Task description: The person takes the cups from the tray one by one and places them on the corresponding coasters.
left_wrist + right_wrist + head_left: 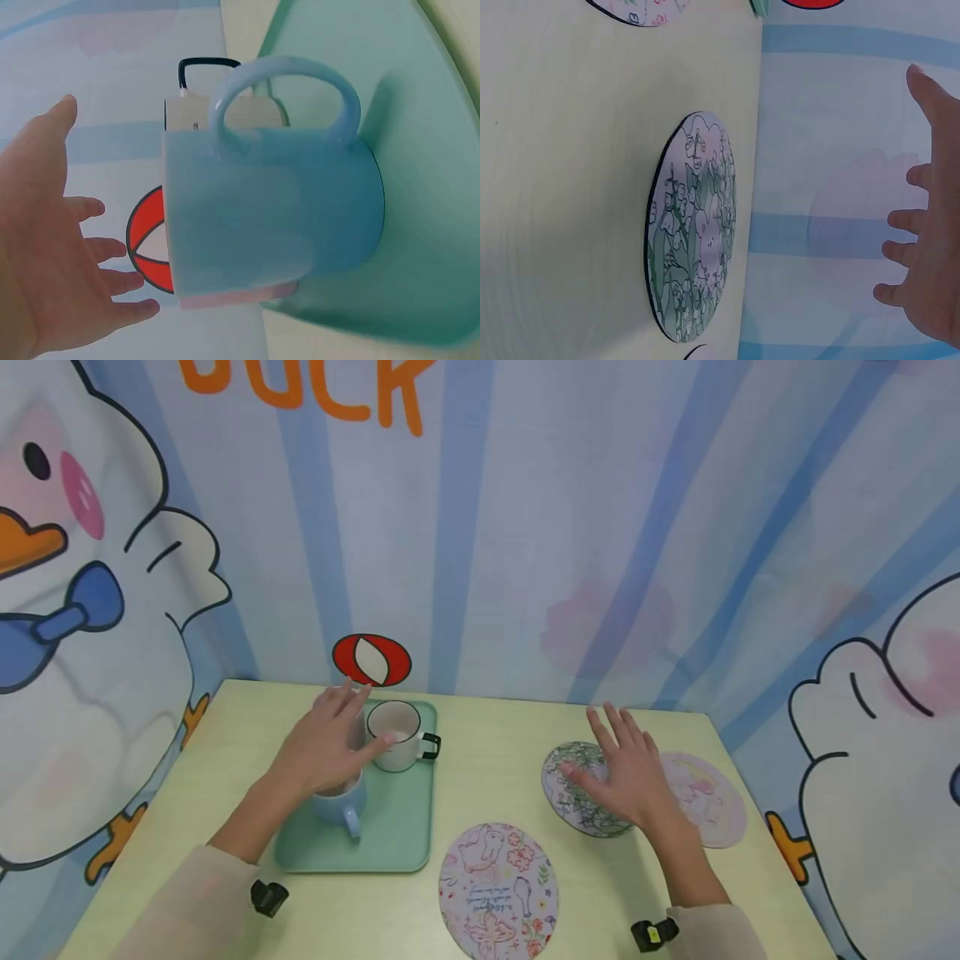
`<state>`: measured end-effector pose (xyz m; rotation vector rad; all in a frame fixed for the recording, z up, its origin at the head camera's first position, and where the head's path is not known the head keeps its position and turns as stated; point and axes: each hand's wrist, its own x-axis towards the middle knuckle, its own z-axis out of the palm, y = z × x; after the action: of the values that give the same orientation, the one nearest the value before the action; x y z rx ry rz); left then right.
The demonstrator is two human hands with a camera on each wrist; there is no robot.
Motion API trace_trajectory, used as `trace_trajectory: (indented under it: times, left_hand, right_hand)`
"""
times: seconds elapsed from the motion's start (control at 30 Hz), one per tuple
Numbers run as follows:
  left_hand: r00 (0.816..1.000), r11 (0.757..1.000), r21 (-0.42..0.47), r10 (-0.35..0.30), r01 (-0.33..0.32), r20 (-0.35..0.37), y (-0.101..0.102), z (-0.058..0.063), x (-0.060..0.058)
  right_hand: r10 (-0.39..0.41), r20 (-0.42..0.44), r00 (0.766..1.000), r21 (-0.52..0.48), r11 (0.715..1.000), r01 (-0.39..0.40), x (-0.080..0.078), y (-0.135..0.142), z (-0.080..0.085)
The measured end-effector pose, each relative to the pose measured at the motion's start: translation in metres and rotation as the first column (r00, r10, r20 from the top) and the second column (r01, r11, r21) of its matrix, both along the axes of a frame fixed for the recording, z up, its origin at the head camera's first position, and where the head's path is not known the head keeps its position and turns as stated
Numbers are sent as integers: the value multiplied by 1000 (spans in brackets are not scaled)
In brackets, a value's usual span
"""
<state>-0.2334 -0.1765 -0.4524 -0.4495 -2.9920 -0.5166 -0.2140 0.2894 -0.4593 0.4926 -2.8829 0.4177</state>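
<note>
Fingers spread, my left hand (322,743) hovers over the mugs on the left side of the table, holding nothing. Beneath it a light blue mug (341,810) stands upright on a mint green tray (393,831). A white mug (397,747) with a black rim and handle stands behind it, just right of my fingers. The hand mostly hides a pinkish mug, whose edge (240,296) shows in the left wrist view. My right hand (633,781), also spread and holding nothing, is above a round mat with a green floral print (562,797), apart from it.
A pale pink round mat (712,802) lies at the far right. Near the front middle is another round mat with red and blue drawings (498,893). The pale yellow table (487,752) ends at a blue striped cloth backdrop (510,527).
</note>
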Motion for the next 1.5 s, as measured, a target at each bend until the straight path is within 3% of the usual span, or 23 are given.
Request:
trace_trajectory:
  times: [0.33, 0.47, 0.77, 0.87, 1.1, 1.37, 1.5]
  left_hand:
    - [996, 996, 73, 37, -43, 78, -18, 5, 3]
    - [994, 995, 79, 58, -66, 90, -28, 1, 2]
    - [983, 982, 120, 131, -147, 127, -50, -7, 4]
    - [974, 968, 160, 173, -195, 144, -55, -8, 4]
    - [947, 900, 331, 209, -283, 243, -71, -13, 2]
    - [919, 875, 359, 202, -325, 338, -85, -24, 3]
    - [908, 875, 341, 218, -344, 357, -88, -32, 3]
  right_hand:
    - [43, -48, 998, -11, 999, -44, 5, -13, -17]
    - [67, -82, 994, -7, 998, -67, 6, -17, -26]
    - [77, -59, 995, 12, 997, -77, 12, -24, -40]
    - [90, -53, 995, 20, 996, -89, 13, -26, -44]
    - [124, -46, 991, 8, 992, -124, 16, -32, -48]
    - [162, -28, 986, 29, 987, -161, 22, -48, -47]
    - [169, 3, 986, 43, 985, -169, 24, -52, -53]
